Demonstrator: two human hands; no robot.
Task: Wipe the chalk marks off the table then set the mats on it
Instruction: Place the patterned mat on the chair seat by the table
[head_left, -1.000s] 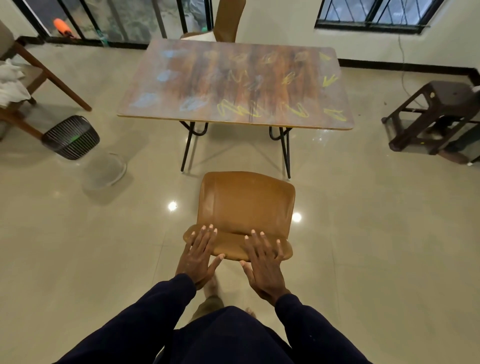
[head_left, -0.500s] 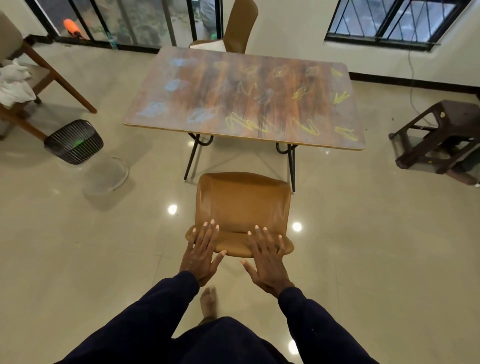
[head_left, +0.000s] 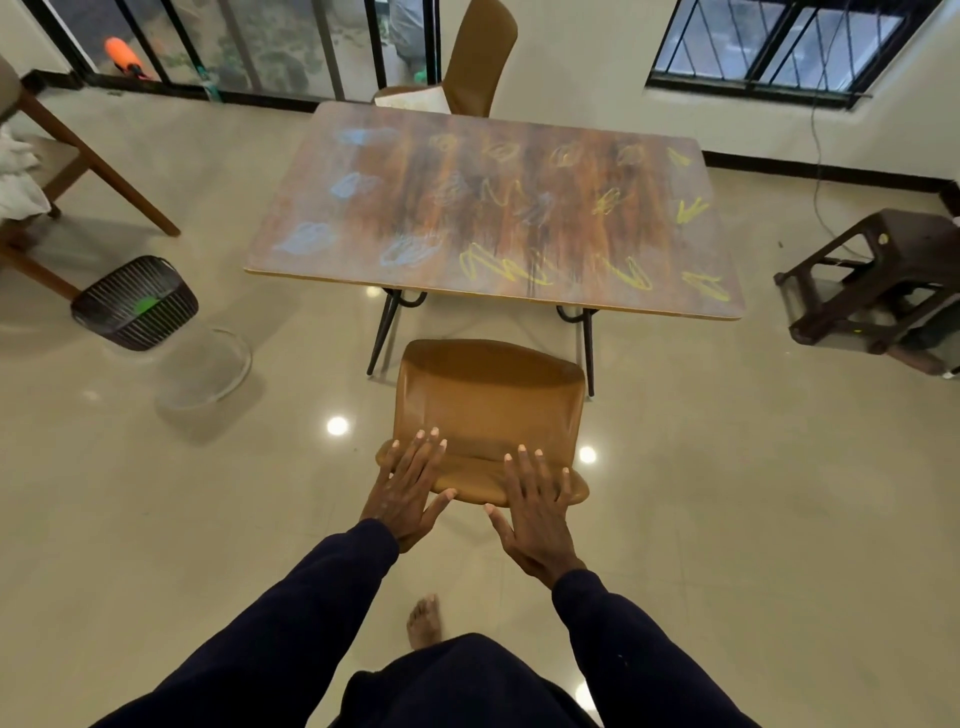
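Chair (head_left: 488, 395) has closed on the table (head_left: 649, 228) since a second ago; only a narrow gap is left between seat front and table edge. Both hands as before on the backrest top.

Table: straight ahead of the hands, beyond the chair, which stands between hands and table. Chalk marks (head_left: 498, 267) across the top, blue ahead-left, yellow ahead-right.
Second chair (head_left: 480, 57): past the table's far edge.
Stool (head_left: 878, 275): well right of the right hand.
Basket (head_left: 135, 304): well left of the left hand; clear bowl (head_left: 205, 369) just beside it.

Count: 1 table, 2 tan chairs, 1 stool, 1 basket, 1 bowl.

Left hand (head_left: 408, 488), right hand (head_left: 535, 514): palms down, fingers straight and spread, flat on the backrest, gripping nothing. Thumbs point inward. Both arms extended.
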